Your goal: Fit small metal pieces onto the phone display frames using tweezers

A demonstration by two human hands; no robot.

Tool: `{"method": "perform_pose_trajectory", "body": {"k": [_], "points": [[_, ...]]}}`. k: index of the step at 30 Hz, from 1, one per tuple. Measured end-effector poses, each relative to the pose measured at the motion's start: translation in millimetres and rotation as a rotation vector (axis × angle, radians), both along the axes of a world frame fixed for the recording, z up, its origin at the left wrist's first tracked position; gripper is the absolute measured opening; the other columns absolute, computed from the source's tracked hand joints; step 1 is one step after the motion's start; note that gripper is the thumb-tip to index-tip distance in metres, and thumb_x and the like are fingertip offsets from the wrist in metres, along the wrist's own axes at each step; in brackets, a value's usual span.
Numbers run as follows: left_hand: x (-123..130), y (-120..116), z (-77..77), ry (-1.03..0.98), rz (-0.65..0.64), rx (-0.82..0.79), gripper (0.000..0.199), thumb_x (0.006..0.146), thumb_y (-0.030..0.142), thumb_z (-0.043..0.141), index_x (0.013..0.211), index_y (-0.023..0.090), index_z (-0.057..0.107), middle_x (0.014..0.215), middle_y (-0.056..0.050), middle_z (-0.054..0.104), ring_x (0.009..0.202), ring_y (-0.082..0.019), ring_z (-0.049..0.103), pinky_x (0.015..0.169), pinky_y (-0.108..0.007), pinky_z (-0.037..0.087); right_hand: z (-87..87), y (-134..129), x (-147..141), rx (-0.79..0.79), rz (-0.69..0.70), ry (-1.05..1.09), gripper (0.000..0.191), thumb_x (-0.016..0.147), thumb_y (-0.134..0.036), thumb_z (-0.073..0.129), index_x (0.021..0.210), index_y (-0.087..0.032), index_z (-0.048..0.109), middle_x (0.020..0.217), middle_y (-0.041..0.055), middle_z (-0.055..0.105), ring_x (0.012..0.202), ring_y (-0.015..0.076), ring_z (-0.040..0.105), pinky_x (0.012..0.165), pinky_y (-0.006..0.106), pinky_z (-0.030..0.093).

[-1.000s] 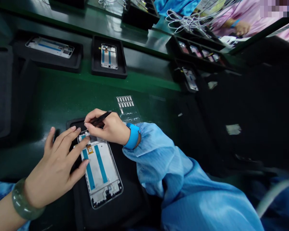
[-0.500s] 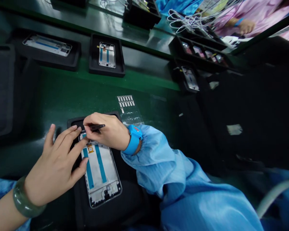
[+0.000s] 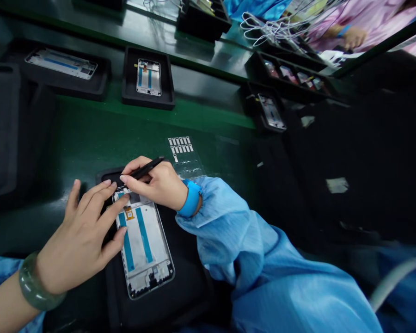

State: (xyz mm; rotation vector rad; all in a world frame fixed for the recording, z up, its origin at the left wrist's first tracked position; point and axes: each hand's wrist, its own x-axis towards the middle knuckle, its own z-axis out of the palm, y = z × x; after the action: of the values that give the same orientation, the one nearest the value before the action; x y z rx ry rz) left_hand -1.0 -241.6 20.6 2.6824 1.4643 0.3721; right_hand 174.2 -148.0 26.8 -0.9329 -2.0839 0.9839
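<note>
A phone mid-frame point(image 3: 149, 245) with two blue strips and an orange flex connector lies in a black tray point(image 3: 107, 175), tilted slightly in my view. My left hand point(image 3: 86, 226) is spread open, its fingertips resting on the frame's top left part and left edge. Above the frame's top end, my right hand point(image 3: 159, 185) is closed around a slim black stick-like tool point(image 3: 147, 169). The tool's working tip is hidden by my fingers. Just beyond my right hand lies a clear sheet with several small white stickers point(image 3: 180, 144).
Other phone frames sit in black trays along the back: one at left point(image 3: 62, 64), one at centre point(image 3: 149, 77) and one at right point(image 3: 272, 112). A divided black box point(image 3: 294, 76) and white cables point(image 3: 273, 27) are at the far right. A co-worker's hand point(image 3: 355, 37) shows beyond.
My right hand has turned, so more of the black tool shows, now slanting up to the right. The dark patch near the frame's top is uncovered. My left hand stays about the same.
</note>
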Motion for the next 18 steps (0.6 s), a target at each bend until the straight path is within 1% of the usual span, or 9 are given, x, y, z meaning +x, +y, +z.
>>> {"method": "perform_pose_trajectory", "body": {"k": [2,7,10,13,18], "points": [[0.7,0.0,0.3,0.004,0.004,-0.003,0.045,0.080,0.034,0.049,0.122,0.017,0.049,0.124,-0.017,0.045,0.123,-0.033,0.037,0.103,-0.063,0.019,-0.7,-0.8,0.1,0.017,0.007,-0.014,0.015,0.082,-0.027,0.055,0.086,-0.013,0.060,0.078,0.0009,0.063,0.065,0.0079,0.058,0.063,0.019,0.046],[0.9,-0.6,0.1,0.013,0.004,0.004,0.046,0.081,0.035,0.047,0.123,0.016,0.048,0.124,-0.017,0.045,0.125,-0.033,0.035,0.103,-0.063,0.020,-2.0,-2.4,0.8,0.131,0.027,-0.012,0.015,0.083,-0.026,0.053,0.085,-0.013,0.060,0.081,0.0027,0.064,0.072,0.0092,0.060,0.069,0.019,0.046],[0.5,-0.9,-0.5,0.017,0.002,0.013,0.046,0.081,0.035,0.047,0.123,0.016,0.048,0.124,-0.018,0.044,0.125,-0.032,0.035,0.102,-0.063,0.021,-0.8,-2.8,0.6,0.080,0.003,-0.037,0.016,0.082,-0.027,0.055,0.085,-0.013,0.061,0.078,0.0018,0.065,0.067,0.0085,0.060,0.064,0.019,0.046],[1.2,-0.6,-0.1,0.025,-0.001,0.018,0.045,0.081,0.035,0.047,0.122,0.017,0.049,0.124,-0.018,0.045,0.124,-0.033,0.036,0.102,-0.062,0.022,1.3,-3.0,-0.2,0.028,-0.009,-0.037,0.015,0.081,-0.028,0.056,0.084,-0.014,0.061,0.076,0.0003,0.065,0.066,0.0077,0.060,0.063,0.017,0.045],[3.9,0.2,2.9,0.059,0.014,0.027,0.044,0.081,0.035,0.046,0.122,0.018,0.050,0.121,-0.017,0.047,0.121,-0.032,0.040,0.102,-0.064,0.018,3.9,-2.6,-0.5,-0.014,-0.111,-0.026,0.015,0.081,-0.029,0.056,0.082,-0.015,0.062,0.075,-0.0015,0.064,0.064,0.0070,0.058,0.064,0.018,0.044]]}}
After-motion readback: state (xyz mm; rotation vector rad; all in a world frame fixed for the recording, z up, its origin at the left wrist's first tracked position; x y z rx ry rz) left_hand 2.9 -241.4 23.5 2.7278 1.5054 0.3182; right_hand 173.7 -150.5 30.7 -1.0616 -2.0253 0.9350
